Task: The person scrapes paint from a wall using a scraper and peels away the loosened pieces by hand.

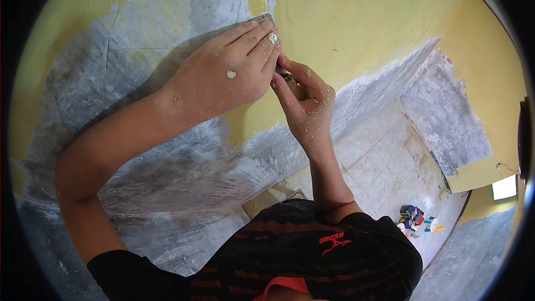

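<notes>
High on the yellow-painted wall point(356, 17), a scraper point(268, 17) is pressed to the surface; most of it is hidden behind my hands. My left hand point(237, 64) lies flat over its blade with fingers stretched and side by side, its thumb out of sight. Close by on the right, my right hand point(309, 100) is closed around the handle end, thumb and fingers pinching it. Pale paint flakes stick to both hands and forearms, with a larger chip on the back of my left hand. Around the blade, bare grey patches point(139, 17) border the remaining yellow paint.
Below right spreads a tiled floor point(379, 161) dusted with debris. Several small containers point(411, 216) and a white-and-teal item with a yellow part point(433, 224) stand there. Another wall with a scraped grey patch point(446, 111) rises on the right.
</notes>
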{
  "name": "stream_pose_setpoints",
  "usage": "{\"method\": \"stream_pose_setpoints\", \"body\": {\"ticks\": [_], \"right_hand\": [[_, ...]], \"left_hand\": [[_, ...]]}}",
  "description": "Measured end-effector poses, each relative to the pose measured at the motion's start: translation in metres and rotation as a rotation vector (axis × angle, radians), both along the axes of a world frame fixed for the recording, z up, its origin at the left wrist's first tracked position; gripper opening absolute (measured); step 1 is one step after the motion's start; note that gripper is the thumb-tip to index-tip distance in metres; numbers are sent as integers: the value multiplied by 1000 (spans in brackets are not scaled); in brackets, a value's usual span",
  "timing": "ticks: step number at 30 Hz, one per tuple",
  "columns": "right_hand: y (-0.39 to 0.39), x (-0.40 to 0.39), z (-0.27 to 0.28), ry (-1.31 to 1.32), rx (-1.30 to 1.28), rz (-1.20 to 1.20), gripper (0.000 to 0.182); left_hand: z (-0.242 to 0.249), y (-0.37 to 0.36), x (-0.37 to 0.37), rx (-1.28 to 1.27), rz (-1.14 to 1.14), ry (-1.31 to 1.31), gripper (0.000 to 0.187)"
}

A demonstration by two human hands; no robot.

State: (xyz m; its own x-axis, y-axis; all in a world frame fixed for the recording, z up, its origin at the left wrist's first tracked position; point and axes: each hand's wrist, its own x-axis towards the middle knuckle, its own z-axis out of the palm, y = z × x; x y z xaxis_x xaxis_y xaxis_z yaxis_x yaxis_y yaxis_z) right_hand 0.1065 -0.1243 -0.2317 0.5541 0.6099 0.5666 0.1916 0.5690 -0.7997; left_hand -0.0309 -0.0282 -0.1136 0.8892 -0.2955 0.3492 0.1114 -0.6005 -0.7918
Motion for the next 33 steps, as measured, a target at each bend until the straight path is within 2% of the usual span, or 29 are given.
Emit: {"method": "stream_pose_setpoints", "body": {"ticks": [15,20,24,33], "right_hand": [[1,0,0,-39,-2,-42,30],[5,-3,20,-26,31,-58,28],[10,1,10,-58,92,-72,28],[1,-1,0,-160,-2,-180,31]], "left_hand": [[0,0,1,4,-8,-6,37],[13,2,1,17,-10,-39,35],[12,6,1,29,-31,-57,34],[1,7,-1,-23,-45,-1,34]]}}
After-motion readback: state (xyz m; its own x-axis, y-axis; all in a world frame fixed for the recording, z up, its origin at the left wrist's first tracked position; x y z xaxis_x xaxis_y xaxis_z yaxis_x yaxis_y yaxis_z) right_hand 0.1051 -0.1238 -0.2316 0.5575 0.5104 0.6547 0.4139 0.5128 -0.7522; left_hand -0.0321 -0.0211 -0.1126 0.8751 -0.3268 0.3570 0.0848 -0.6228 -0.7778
